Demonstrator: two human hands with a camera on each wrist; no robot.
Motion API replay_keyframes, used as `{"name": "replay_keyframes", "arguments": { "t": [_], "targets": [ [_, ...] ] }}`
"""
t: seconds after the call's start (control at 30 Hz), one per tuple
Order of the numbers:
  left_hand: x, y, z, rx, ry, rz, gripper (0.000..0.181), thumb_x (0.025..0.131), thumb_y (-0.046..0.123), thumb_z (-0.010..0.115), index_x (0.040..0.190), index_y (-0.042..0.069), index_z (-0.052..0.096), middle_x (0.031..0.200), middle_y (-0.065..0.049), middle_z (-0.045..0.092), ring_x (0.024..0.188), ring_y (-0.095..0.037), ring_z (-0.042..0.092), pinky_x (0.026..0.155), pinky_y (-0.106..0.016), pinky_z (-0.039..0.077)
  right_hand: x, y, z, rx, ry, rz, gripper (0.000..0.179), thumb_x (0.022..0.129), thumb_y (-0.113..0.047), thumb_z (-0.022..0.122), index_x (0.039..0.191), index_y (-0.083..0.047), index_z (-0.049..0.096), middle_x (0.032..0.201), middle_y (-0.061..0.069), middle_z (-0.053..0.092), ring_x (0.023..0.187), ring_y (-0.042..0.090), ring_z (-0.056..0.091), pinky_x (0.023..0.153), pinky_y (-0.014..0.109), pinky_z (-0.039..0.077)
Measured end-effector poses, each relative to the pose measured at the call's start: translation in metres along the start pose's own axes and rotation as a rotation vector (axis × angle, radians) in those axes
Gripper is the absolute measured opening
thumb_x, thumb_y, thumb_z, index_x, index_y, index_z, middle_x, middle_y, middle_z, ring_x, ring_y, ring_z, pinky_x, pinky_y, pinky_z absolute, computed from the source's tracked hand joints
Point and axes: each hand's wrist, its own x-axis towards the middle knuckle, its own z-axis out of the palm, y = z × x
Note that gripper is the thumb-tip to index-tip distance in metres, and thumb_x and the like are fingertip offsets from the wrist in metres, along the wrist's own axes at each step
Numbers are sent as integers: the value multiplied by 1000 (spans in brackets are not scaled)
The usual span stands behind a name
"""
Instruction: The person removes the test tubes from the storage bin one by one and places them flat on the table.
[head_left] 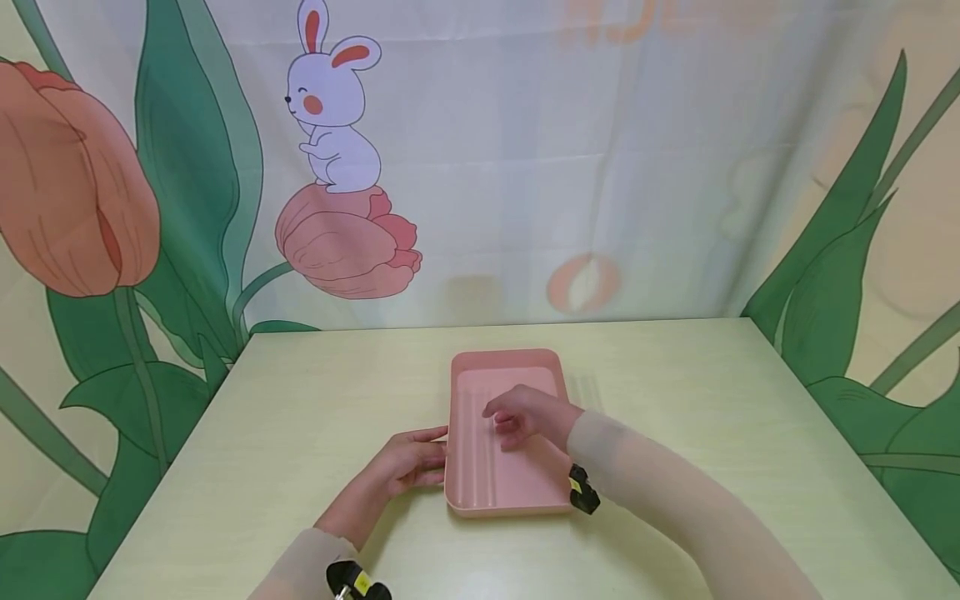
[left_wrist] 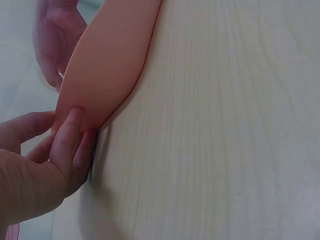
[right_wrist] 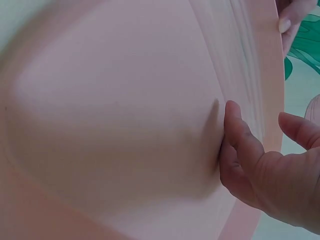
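Note:
A shallow pink rectangular tray [head_left: 543,496] lies on the pale wood-grain table, its long sides running away from me. Along its left inner side run long pale, see-through-looking strips [head_left: 474,475]. My left hand [head_left: 408,462] is at the tray's left side, with fingertips against the outer wall [left_wrist: 115,50]. Over the inside of the tray is my right hand [head_left: 525,415], its fingers loosely bent beside the strips. The right wrist view shows its thumb and forefinger apart, with nothing visible between them, and the fingertips close to the tray floor [right_wrist: 125,100].
Faint pale strips [head_left: 585,392] show on the table just right of the tray. The table [head_left: 337,367] ends at a hanging cloth [head_left: 495,167] printed with a rabbit and tulips. Small black devices [head_left: 583,490] sit on both wrists.

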Motion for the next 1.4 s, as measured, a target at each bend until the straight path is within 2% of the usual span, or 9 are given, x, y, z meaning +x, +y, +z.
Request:
{"name": "replay_keyframes", "arguments": {
  "t": [0.33,0.53,0.7,0.77,0.83,0.93,1.13,1.23,1.4],
  "targets": [
    [0,0,1,10,2,-1,52,99,-1,58,150,-4,47,131,-25,68,91,-16,73,72,-30,66,-1,5,11,-65,38,-76,31,93,-6,64,120,7,58,95,9,50,67,16,56,58,24,61],
    [-1,1,1,7,1,0,52,99,-1,58,150,-4,47,131,-26,68,91,-15,73,71,-30,66,19,12,18,-122,147,-92,29,85,-1,73,110,6,61,91,12,53,57,19,58,61,34,65],
    [0,1,0,-8,-9,10,53,99,-2,58,150,-5,46,128,-23,70,90,-14,73,71,-29,66,111,47,14,-46,168,-130,22,71,8,73,83,-1,56,81,11,48,48,22,56,47,36,60],
    [0,0,1,-10,-11,12,53,99,-2,58,150,-5,46,127,-23,70,90,-14,72,71,-28,66,147,62,11,-34,167,-138,24,71,8,72,86,-1,55,84,13,49,49,23,57,47,36,60],
    [1,0,1,-9,-14,14,53,99,-2,57,150,-6,45,128,-23,70,90,-14,73,71,-28,66,156,66,10,-27,168,-152,32,72,8,73,96,0,54,85,14,51,50,25,57,47,37,60],
    [0,0,1,-4,-16,13,52,99,-1,57,150,-5,46,130,-25,69,91,-14,73,71,-28,66,128,57,12,-16,163,-153,46,74,8,74,115,4,54,90,18,55,57,27,60,54,40,63],
    [-1,0,2,0,-12,7,52,99,-1,58,150,-5,46,134,-27,66,91,-16,73,72,-30,66,21,18,20,3,164,-110,51,84,8,71,133,5,54,91,12,55,65,17,53,69,39,66],
    [-1,1,2,3,-9,4,52,99,-1,58,150,-5,47,135,-28,65,92,-16,74,72,-30,66,6,11,19,13,146,-95,49,89,6,69,135,6,53,87,9,53,63,14,52,65,33,65],
    [-1,1,2,-1,-10,10,52,99,-2,58,149,-6,47,136,-28,65,92,-16,73,74,-32,66,7,11,16,80,89,-87,43,90,9,65,132,5,52,83,7,50,64,14,52,55,25,61]
  ]
}}
